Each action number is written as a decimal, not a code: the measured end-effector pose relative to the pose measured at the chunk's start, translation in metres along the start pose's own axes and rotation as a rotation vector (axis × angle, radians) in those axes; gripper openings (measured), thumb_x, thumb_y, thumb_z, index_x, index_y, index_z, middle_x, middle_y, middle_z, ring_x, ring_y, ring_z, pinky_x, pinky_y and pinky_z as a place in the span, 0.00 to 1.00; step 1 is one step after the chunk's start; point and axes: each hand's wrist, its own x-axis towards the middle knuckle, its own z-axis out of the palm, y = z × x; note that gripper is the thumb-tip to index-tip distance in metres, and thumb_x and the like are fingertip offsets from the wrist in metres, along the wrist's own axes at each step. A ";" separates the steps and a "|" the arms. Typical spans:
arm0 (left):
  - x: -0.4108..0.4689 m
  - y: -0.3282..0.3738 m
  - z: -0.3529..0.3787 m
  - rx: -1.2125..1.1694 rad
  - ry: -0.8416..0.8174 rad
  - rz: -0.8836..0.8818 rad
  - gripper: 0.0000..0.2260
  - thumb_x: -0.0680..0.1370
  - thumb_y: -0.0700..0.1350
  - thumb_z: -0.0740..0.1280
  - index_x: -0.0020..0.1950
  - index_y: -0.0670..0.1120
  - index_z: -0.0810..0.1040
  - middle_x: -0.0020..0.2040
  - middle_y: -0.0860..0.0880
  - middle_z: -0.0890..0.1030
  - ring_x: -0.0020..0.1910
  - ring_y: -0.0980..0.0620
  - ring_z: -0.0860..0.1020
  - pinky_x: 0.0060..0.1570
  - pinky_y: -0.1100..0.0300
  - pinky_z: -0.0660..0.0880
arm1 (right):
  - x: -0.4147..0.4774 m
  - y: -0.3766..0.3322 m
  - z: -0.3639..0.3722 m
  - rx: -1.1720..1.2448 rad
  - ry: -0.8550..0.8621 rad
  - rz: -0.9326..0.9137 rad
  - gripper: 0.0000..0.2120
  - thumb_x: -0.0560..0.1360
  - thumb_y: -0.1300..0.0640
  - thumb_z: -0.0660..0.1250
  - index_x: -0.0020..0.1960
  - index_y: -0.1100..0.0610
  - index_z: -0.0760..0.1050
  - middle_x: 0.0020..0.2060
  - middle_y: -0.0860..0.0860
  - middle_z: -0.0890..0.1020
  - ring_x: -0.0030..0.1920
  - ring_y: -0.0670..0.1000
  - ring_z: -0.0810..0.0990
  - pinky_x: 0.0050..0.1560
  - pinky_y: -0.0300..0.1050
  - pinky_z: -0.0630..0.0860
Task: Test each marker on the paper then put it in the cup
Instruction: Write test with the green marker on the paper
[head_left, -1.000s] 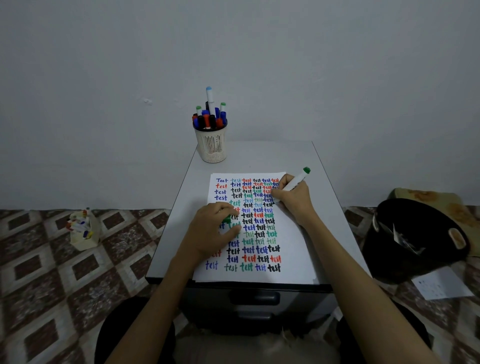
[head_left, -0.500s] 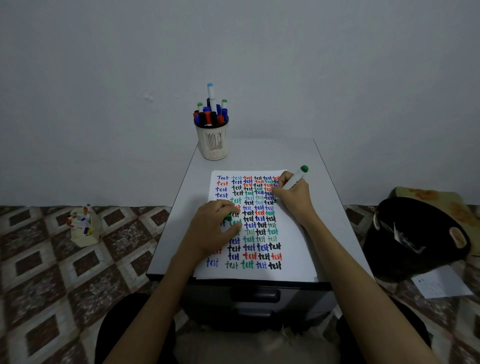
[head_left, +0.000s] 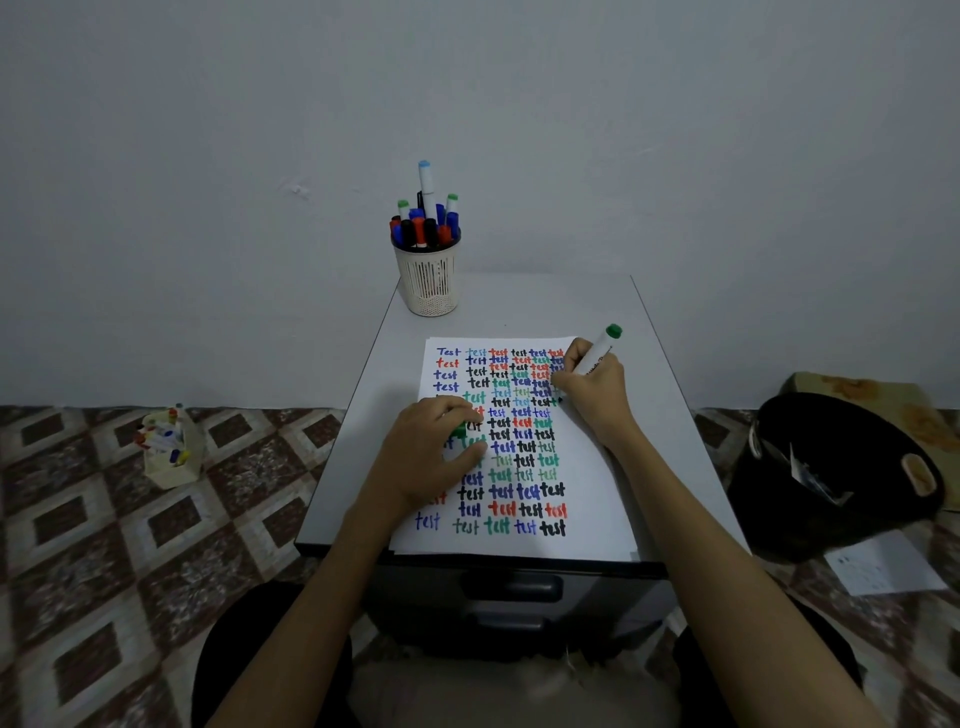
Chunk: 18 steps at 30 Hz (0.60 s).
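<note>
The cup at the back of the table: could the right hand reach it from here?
Probably yes. Only flat paper and bare table lie between the right hand, holding the green marker, and the cup; nothing stands in the way, though the cup is crowded.

Small grey cabinet, flat pale top (head_left: 519, 306), drawers in its front.

On the top, far end, left of centre: cream perforated plastic cup (head_left: 429, 283), upright, packed with capped markers (head_left: 423, 228).

Nearer: white sheet of paper (head_left: 587, 499), near edge close to the cabinet's front edge, rows of "test" in blue, red, green and black. Cup and paper apart.

Cabinet stands on brown-and-cream patterned tile floor (head_left: 104, 545). On the floor, left: small cream holder (head_left: 171, 467). Right: black bag (head_left: 831, 483), loose white sheet (head_left: 883, 569).
</note>
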 end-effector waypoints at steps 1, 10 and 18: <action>0.000 0.000 0.000 0.000 0.001 0.001 0.19 0.74 0.59 0.60 0.59 0.51 0.76 0.59 0.54 0.76 0.57 0.56 0.72 0.58 0.57 0.67 | 0.000 0.000 0.000 -0.002 -0.001 0.001 0.15 0.68 0.71 0.69 0.33 0.57 0.67 0.30 0.55 0.73 0.33 0.54 0.73 0.35 0.44 0.72; -0.001 -0.001 0.000 -0.002 0.000 -0.004 0.19 0.74 0.60 0.60 0.59 0.52 0.76 0.58 0.55 0.76 0.57 0.56 0.72 0.58 0.57 0.68 | -0.001 -0.002 -0.002 0.040 0.060 0.022 0.17 0.69 0.73 0.67 0.33 0.56 0.65 0.28 0.51 0.71 0.30 0.47 0.71 0.30 0.34 0.71; -0.001 0.001 -0.001 -0.021 0.015 0.002 0.19 0.73 0.60 0.60 0.58 0.51 0.77 0.58 0.54 0.76 0.56 0.55 0.73 0.57 0.58 0.68 | 0.002 0.002 -0.001 -0.014 0.025 0.010 0.16 0.67 0.72 0.68 0.33 0.56 0.66 0.30 0.55 0.72 0.34 0.53 0.73 0.38 0.47 0.74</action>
